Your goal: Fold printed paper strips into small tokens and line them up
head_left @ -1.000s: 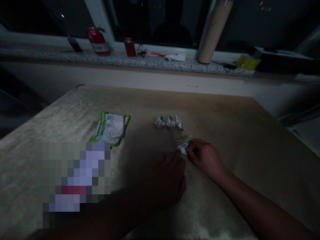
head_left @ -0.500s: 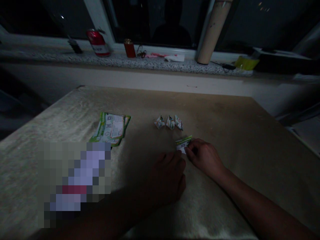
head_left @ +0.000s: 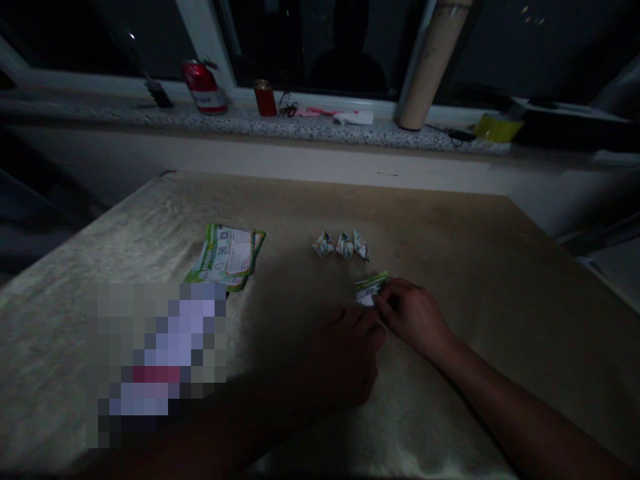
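A small folded piece of green and white printed paper (head_left: pixel 368 293) rests on the table, pinched at its right side between the thumb and fingers of my right hand (head_left: pixel 415 317). My left hand (head_left: pixel 345 357) lies in shadow just below the paper, fingers curled and close to its lower edge. Whether those fingers grip anything is too dark to see. Behind the paper, three small folded paper pieces (head_left: pixel 344 246) stand in a row. To the left lies a stack of green and white printed sheets (head_left: pixel 225 257).
A blurred-out long object (head_left: pixel 175 340) lies left of my left arm on the table (head_left: pixel 440 227). Along the granite sill (head_left: pixel 240 123) stand a red can (head_left: pixel 204 88), a small red bottle (head_left: pixel 265 100) and a tall cardboard tube (head_left: pixel 434 67). A yellow item (head_left: pixel 497 129) sits at the right.
The whole view has shifted slightly to the right. My left hand has moved a little right, closer to my right hand; the right hand keeps its pinch on the paper.
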Motion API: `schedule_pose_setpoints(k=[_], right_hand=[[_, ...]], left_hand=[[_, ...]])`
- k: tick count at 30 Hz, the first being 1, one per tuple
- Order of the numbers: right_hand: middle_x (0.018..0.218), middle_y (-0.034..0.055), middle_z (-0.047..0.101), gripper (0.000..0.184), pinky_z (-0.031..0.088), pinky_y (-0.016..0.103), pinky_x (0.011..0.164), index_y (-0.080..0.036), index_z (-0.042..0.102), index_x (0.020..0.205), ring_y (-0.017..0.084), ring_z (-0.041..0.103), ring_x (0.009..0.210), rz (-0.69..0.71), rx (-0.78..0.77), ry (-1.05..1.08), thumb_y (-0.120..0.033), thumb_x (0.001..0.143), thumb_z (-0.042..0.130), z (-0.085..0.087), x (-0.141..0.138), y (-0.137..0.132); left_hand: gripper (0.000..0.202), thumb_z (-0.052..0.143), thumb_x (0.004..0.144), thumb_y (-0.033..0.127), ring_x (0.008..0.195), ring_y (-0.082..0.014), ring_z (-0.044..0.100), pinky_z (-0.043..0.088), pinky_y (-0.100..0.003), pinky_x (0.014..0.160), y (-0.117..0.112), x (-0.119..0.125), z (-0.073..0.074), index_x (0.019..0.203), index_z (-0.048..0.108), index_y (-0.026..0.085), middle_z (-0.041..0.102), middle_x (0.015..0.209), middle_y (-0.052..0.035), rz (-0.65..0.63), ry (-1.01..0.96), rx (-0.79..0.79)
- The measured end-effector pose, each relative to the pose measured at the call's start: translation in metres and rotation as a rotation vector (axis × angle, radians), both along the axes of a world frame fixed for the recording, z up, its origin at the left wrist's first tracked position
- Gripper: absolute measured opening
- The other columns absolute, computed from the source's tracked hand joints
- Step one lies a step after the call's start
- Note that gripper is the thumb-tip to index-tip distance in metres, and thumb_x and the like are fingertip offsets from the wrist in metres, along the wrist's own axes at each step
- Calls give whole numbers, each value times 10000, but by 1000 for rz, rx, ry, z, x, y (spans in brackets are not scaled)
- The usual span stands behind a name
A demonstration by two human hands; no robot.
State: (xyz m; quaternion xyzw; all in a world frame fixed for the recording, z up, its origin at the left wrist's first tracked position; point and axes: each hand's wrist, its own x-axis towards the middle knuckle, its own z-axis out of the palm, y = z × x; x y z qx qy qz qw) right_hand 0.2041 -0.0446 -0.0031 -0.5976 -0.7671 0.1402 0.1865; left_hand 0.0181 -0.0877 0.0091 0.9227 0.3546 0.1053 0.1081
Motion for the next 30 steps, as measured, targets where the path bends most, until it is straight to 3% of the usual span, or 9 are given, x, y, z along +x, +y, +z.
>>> schedule_pose_setpoints(k=[11,30], right_hand=[[815,29,670,172,473,291,697,-203,642,701,182,655,729,-19,-17,113,-284,841,701,1,1,2],[853,7,681,159,462,296,670,-220,649,784,183,645,726,-14,-100,96,-321,762,770,2,30,-1]], left_hand=[[384,553,895,382,1131,-306,545,396,-506,968,2,-11,-3,1195,582,145,623,1285,-122,161,-7,74],[395,561,898,433,1166,-313,533,403,-504,980,0,-14,-7,1165,594,144,604,1319,-142,209,-23,70]])
